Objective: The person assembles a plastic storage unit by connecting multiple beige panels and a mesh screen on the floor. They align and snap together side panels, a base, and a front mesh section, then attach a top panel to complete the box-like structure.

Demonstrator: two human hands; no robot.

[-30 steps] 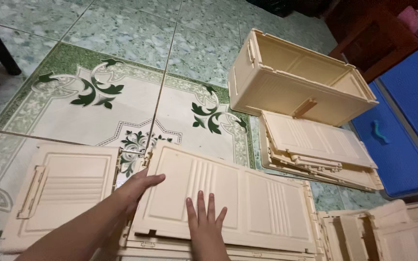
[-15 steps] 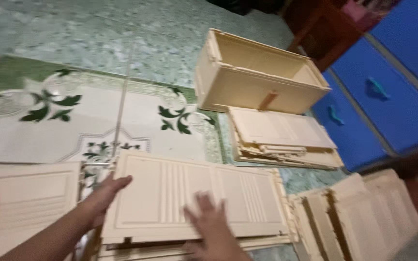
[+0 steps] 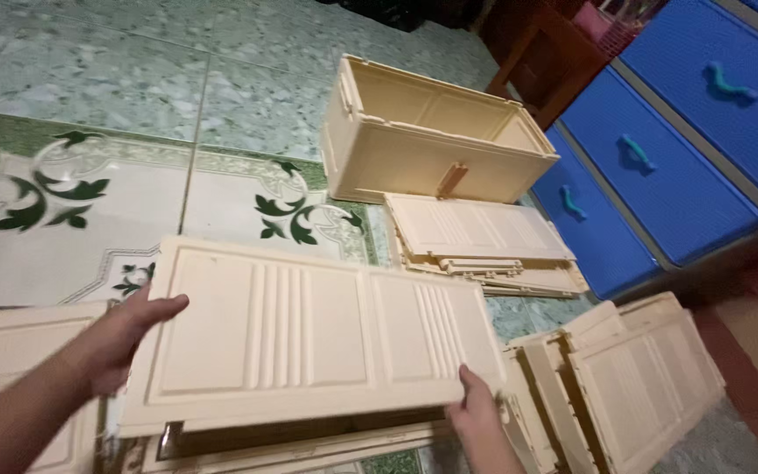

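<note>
A long cream plastic panel [image 3: 309, 338] with ribbed grooves is lifted off the stack below it, tilted up toward me. My left hand [image 3: 125, 338] grips its left end, thumb on top. My right hand [image 3: 477, 412] holds its lower right corner from underneath. Beneath the panel lie more cream panels [image 3: 291, 448], partly hidden by it.
A cream open drawer box [image 3: 432, 136] stands on the tiled floor ahead, with a stack of flat cream panels [image 3: 480, 241] in front of it. More cream panels [image 3: 633, 386] lie at the right. Blue drawer fronts [image 3: 660, 149] with teal handles lean at the far right.
Both hands went from resting flat on the panel to gripping its ends, and the panel has risen off the stack. The view shifted right.
</note>
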